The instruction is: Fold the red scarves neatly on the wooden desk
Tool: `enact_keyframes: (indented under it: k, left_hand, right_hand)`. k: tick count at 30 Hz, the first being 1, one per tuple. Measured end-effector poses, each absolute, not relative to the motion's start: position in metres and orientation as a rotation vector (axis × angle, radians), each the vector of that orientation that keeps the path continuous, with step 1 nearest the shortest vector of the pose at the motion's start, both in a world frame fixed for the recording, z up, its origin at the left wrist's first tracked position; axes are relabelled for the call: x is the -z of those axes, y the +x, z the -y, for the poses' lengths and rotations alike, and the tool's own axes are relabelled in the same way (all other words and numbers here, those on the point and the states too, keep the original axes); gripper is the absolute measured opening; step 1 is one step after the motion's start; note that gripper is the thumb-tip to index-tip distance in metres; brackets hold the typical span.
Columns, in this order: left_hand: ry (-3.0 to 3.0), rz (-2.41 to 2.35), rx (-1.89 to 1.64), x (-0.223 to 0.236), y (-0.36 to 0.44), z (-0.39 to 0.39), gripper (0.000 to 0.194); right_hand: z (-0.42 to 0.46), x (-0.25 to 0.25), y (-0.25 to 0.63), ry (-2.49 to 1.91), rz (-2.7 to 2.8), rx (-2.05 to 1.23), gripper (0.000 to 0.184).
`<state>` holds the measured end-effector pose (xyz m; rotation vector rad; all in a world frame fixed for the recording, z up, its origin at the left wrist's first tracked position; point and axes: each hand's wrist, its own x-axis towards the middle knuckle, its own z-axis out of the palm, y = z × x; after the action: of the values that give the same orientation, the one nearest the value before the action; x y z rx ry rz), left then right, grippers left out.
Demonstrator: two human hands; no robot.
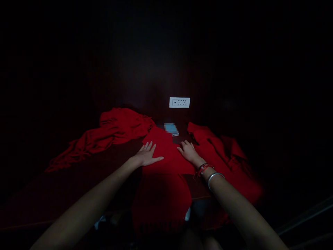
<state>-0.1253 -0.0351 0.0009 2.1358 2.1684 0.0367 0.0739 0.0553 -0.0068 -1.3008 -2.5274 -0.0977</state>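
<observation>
A red fringed scarf [166, 159] lies over the dark tabletop, and its near end hangs down past the front edge. My left hand [148, 156] rests flat on the scarf's left part with its fingers spread and a ring on one finger. On the right part lies my right hand [188, 151], fingers slightly bent and apart, palm down. It grips nothing that I can see. A red string bracelet [204, 168] and a silver bangle [215, 177] are on my right wrist.
A crumpled red fringed scarf [117, 126] lies to the left. More red cloth [215, 146] is heaped at the right and reaches over the front edge. A phone [171, 129] lies at the back, below a white wall socket [179, 102]. Surroundings are very dark.
</observation>
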Motion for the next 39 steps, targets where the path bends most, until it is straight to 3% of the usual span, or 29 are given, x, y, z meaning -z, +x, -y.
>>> enact_keyframes:
  k: [4, 16, 21, 28, 32, 39]
  left_hand:
    - [2.146, -2.166, -0.023, 0.000, -0.126, 0.035, 0.099]
    - [2.177, -2.274, -0.064, 0.007, -0.124, 0.036, 0.096]
    - [2.518, -2.130, -0.221, 0.001, -0.121, 0.042, 0.072]
    - [2.721, -1.641, -0.223, -0.019, -0.122, 0.053, 0.047]
    - [2.809, -1.458, -0.099, -0.040, -0.109, 0.070, 0.027]
    - [2.946, -1.453, 0.041, -0.042, -0.083, 0.090, 0.026]
  right_hand:
    - [-0.063, 0.004, 0.085, -1.340, 2.542, 0.280, 0.025]
    - [-0.091, -0.013, 0.096, -1.170, 2.758, 0.623, 0.026]
    - [-0.079, -0.018, 0.092, -1.035, 2.590, 0.685, 0.023]
    - [0.001, -0.045, 0.113, -0.373, 2.909, 0.171, 0.030]
    - [0.028, -0.025, 0.134, -0.502, 2.921, 0.347, 0.024]
    - [0.026, 0.002, 0.137, -0.628, 2.775, 0.380, 0.019]
